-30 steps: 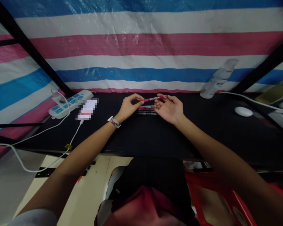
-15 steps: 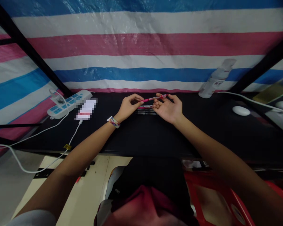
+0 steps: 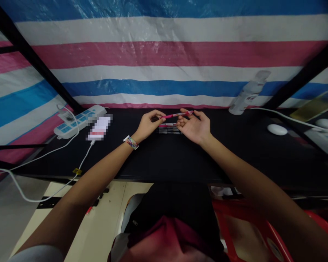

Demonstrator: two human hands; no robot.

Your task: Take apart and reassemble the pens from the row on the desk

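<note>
A pink-and-red pen is held slightly tilted above the black desk, its right end a little higher. My left hand pinches its left end between thumb and fingers; a colourful woven band circles that wrist. At the other end, my right hand is turned palm up, its curled fingers and thumb around the pen's tip end. Just below the held pen, several more pens lie side by side on the desk, the nearest ones dark or clear and one pink. My right fingers partly hide their right ends.
On the left of the black desk are a white power strip and a blurred-out phone with a charging cable. A clear bottle stands back right, near a white oval object. Striped sheeting hangs behind.
Both hands keep the pen between them in nearly the same pose. The whole view has shifted very slightly.
</note>
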